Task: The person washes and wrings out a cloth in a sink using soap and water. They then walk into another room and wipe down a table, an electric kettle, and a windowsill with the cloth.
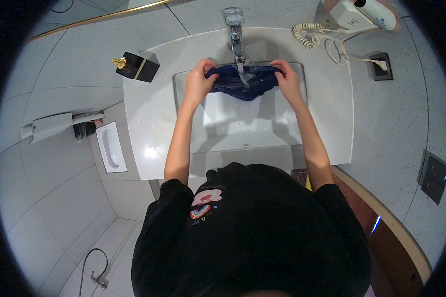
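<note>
A wet, dark blue cloth [248,89] is stretched between my two hands over the white sink [223,121]. My left hand [199,83] pinches its left end, and my right hand [288,81] grips the right end. Between them the cloth sags, its lower edge hanging in a point. Water runs from the chrome faucet [237,42] onto the middle of the cloth. What exact kind of cloth piece it is, I cannot tell.
On the counter's left stands a black dispenser bottle [141,68] with a gold pump. A hair dryer [376,15] with a coiled cord hangs at the upper right, near a wall socket [381,66]. A white soap dish [111,147] is set in the left wall.
</note>
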Demonstrator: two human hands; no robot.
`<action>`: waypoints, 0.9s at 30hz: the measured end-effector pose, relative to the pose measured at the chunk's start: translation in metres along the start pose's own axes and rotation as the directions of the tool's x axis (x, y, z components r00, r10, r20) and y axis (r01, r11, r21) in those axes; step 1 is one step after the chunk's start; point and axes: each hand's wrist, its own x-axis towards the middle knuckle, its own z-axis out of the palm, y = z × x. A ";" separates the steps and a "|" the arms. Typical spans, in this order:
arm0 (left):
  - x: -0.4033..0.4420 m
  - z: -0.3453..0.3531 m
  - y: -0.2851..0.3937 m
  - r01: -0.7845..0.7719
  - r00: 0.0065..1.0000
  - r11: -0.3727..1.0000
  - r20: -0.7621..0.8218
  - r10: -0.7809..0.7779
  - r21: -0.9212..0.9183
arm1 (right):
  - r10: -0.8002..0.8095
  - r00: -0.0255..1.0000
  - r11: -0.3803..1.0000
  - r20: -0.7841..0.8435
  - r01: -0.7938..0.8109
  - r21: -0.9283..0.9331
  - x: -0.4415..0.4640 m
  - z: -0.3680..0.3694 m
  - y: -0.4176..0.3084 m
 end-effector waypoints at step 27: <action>-0.061 0.111 -0.011 0.388 0.759 -0.402 0.535 -0.371 -0.829 | 0.415 0.890 0.673 0.189 -0.440 0.594 -0.022 0.082 -0.014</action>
